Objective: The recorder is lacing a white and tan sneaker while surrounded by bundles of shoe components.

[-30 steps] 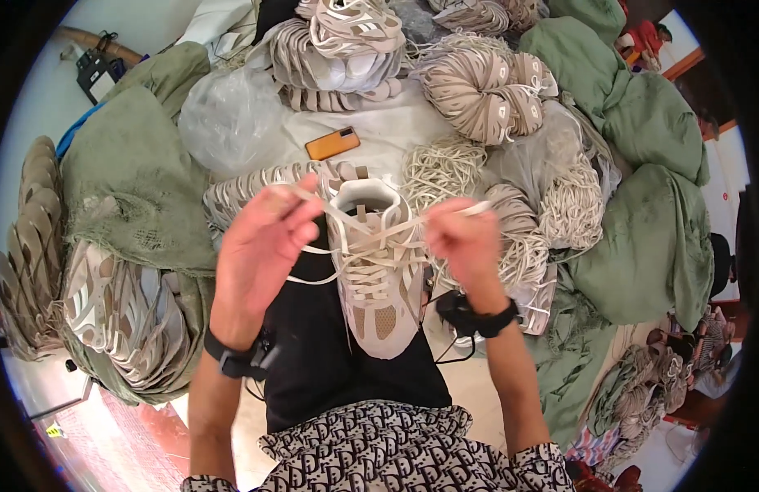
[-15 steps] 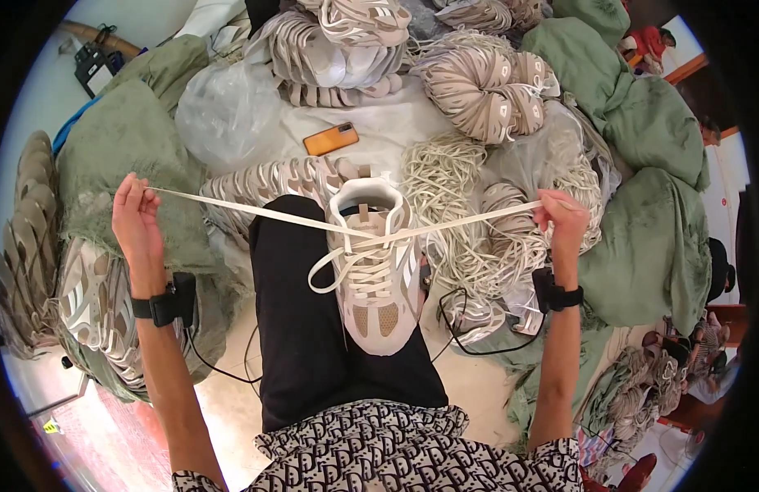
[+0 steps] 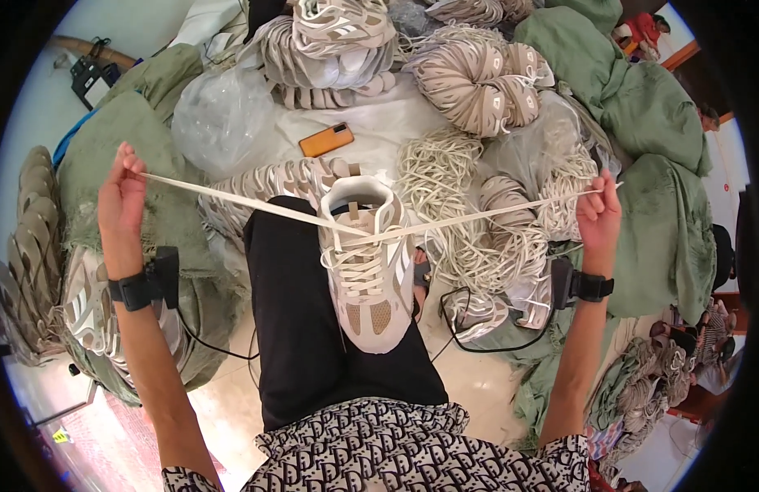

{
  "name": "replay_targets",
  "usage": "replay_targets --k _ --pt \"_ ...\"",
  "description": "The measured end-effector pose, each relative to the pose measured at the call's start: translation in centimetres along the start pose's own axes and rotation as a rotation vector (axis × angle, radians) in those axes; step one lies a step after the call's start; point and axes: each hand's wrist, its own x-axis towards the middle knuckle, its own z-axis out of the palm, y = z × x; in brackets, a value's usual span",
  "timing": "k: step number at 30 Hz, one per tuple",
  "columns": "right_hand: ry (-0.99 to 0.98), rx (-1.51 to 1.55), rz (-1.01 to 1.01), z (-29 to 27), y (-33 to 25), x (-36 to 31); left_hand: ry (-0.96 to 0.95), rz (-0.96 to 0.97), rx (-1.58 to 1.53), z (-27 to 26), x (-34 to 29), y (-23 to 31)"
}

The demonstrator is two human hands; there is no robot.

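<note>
I hold my left hand [image 3: 121,197] and right hand [image 3: 599,215] pinched shut on the lace [image 3: 232,197] ends, stretched taut toward either frame edge from the shoe [image 3: 365,262] resting mid-frame on my knee, toe toward me, equally distant from both.
</note>
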Motion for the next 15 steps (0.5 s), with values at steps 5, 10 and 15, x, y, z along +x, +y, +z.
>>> replay_targets --k 5,10,15 --pt "0.123 -0.087 0.014 -4.4 -0.7 0.0 0.172 -0.1 0.301 1.5 -0.2 -0.8" --pt "0.099 -0.848 -0.144 -0.7 3.6 0.4 0.056 -0.105 0.985 8.8 -6.4 -7.7" --pt "-0.751 -1.664 -0.765 11.6 14.9 -0.3 -0.327 0.083 1.28 13.6 -10.2 -13.6"
